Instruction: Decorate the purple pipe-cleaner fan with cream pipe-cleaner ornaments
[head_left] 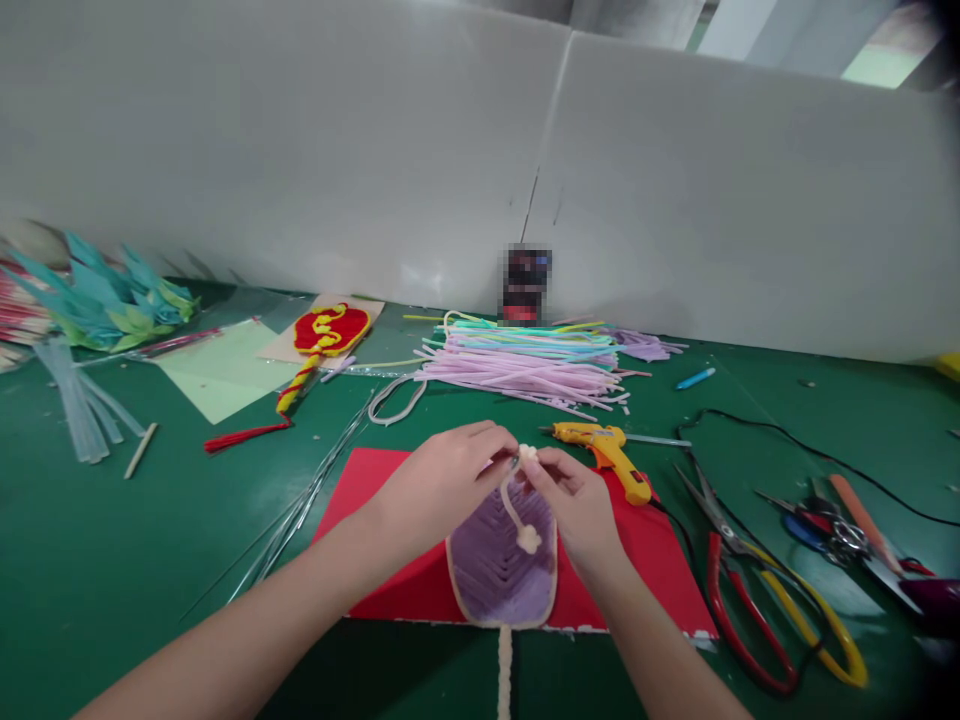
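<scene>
Both my left hand point(461, 470) and my right hand point(576, 500) pinch a cream pipe cleaner point(508, 500) at its upper end, where it is bent into a small flower shape. Its stem curves down to a second cream flower point(529, 540), which hangs over or rests on the purple fan point(495, 570). That fan has a cream edge and a twisted cream handle point(505, 670) pointing toward me. Beneath it lies a red sheet point(397, 590). My fingers partly hide the upper flower and the top of the fan.
A yellow hot glue gun point(611, 450) lies just beyond my right hand, its cable trailing right past large scissors point(739, 550). Bundled pipe cleaners point(517, 370) lie behind. At left are thin wires point(315, 490), a red-and-yellow fan point(330, 330) and clear glue sticks point(82, 410).
</scene>
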